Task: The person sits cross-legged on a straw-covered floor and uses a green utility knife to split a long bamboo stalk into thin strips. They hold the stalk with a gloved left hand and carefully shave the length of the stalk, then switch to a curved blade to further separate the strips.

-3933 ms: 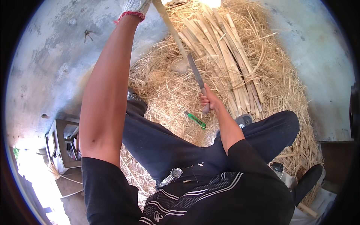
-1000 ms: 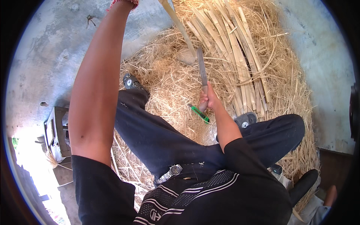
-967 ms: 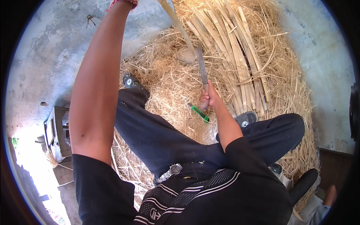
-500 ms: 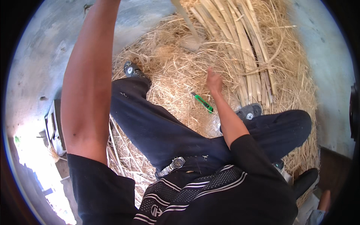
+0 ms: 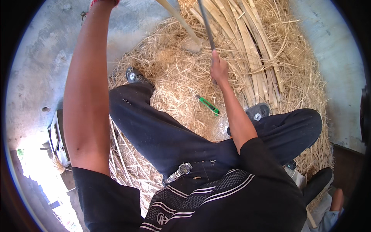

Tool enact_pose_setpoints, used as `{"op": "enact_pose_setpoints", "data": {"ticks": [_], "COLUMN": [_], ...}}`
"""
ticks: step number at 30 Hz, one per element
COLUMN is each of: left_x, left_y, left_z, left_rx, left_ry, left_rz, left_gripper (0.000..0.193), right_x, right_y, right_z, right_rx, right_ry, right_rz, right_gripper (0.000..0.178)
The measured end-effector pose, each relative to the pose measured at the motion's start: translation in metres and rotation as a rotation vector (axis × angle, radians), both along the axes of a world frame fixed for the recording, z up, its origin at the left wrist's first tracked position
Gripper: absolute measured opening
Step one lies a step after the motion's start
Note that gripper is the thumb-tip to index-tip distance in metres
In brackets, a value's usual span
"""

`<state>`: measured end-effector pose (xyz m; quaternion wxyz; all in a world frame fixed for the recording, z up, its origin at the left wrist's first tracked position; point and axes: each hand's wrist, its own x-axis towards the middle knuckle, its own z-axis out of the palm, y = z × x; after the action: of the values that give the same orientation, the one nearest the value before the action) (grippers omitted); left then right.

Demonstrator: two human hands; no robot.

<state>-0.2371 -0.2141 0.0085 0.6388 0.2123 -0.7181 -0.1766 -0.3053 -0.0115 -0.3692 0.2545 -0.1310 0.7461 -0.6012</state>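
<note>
My left forearm (image 5: 89,69) reaches up past the top edge, with a red band at the wrist; the hand itself is out of the picture. My right hand (image 5: 219,70) is closed around a long, thin, dark blade-like tool (image 5: 206,23) that points upward beyond the top edge. To its left a pale wooden strip (image 5: 179,17) slants down from the top edge, its lower end by a greyish flat lump (image 5: 191,45). What holds the strip's upper end is hidden. Below my right hand, a green utility knife (image 5: 208,105) lies on the shavings.
A bundle of long split strips (image 5: 251,50) lies at the upper right. Straw-like shavings (image 5: 174,104) cover the floor between my legs. A wristwatch (image 5: 178,172) rests at my lap. Walls (image 5: 324,58) stand on both sides. Another person's arm (image 5: 337,199) shows at lower right.
The dark tool now shows in my right hand; it could not be made out before. My left forearm and the pale strip have shifted left, and the red wristband has come into view.
</note>
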Motion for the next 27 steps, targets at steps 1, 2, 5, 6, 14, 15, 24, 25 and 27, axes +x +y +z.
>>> {"op": "enact_pose_setpoints", "data": {"ticks": [1,2,5,6,14,15,24,25,27], "left_x": [-0.003,-0.002,0.003,-0.003,0.006,0.003,0.016,0.010,0.003], "left_y": [-0.003,-0.002,0.004,0.000,-0.018,-0.011,-0.033,-0.024,-0.023], "left_z": [0.002,-0.003,-0.001,-0.001,-0.012,-0.011,-0.049,-0.048,-0.046], "left_rx": [0.092,0.077,0.031,0.031,0.080,0.104,0.190,0.202,0.172], "left_ry": [-0.018,-0.021,0.008,0.031,0.060,0.110,0.088,0.080,0.074], "left_rz": [0.005,0.019,0.019,-0.028,-0.098,-0.193,-0.260,-0.241,-0.205], "left_gripper": [0.040,0.040,0.039,0.039,0.034,0.036,0.034,0.034,0.034], "right_x": [0.002,0.010,0.031,0.040,0.030,0.031,0.038,0.031,0.022], "right_y": [-0.005,-0.005,0.006,0.011,0.040,0.038,0.004,0.006,0.013], "right_z": [-0.002,-0.006,-0.043,-0.077,-0.099,-0.087,-0.093,-0.099,-0.088], "right_rx": [-0.134,-0.129,0.118,0.343,0.335,0.300,0.396,0.428,0.498], "right_ry": [0.106,0.209,0.359,0.333,-0.475,-0.517,-0.201,-0.209,-0.183], "right_rz": [-0.020,-0.066,-0.074,-0.134,-0.022,-0.059,0.019,0.010,0.020], "right_gripper": [0.065,0.064,0.061,0.062,0.076,0.077,0.083,0.084,0.083]}}
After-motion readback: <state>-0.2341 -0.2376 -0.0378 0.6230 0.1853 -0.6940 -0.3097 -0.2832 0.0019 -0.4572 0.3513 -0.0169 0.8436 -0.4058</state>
